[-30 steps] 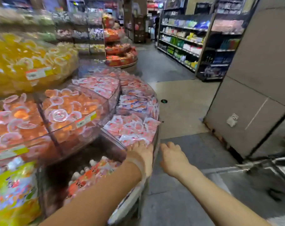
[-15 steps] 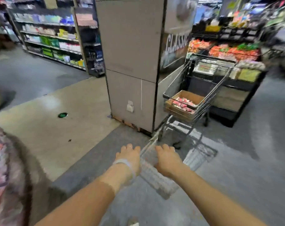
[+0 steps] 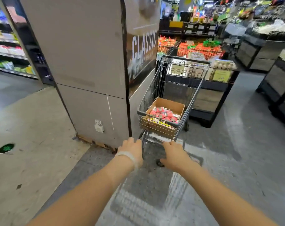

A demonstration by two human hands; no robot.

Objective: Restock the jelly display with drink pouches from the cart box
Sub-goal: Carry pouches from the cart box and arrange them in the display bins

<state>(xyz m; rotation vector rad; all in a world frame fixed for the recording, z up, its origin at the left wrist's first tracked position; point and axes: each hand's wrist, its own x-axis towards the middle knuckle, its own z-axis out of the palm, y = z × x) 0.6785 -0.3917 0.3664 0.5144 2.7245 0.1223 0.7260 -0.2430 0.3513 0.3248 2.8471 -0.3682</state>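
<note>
View swung from display toward grey wire shopping cart (image 3: 168, 101), now nearer; empty, spread left hand (image 3: 132, 150) and right hand (image 3: 174, 154) reach; brown cardboard box (image 3: 167, 114) half-full of red drink pouches (image 3: 164, 115): restocking unfinished.

Your cart (image 3: 169, 95) stands ahead, just right of the pillar (image 3: 83, 62). The box (image 3: 167, 103) sits in its near end, pouches (image 3: 164, 115) inside. Produce bins (image 3: 198, 49) lie beyond.
</note>
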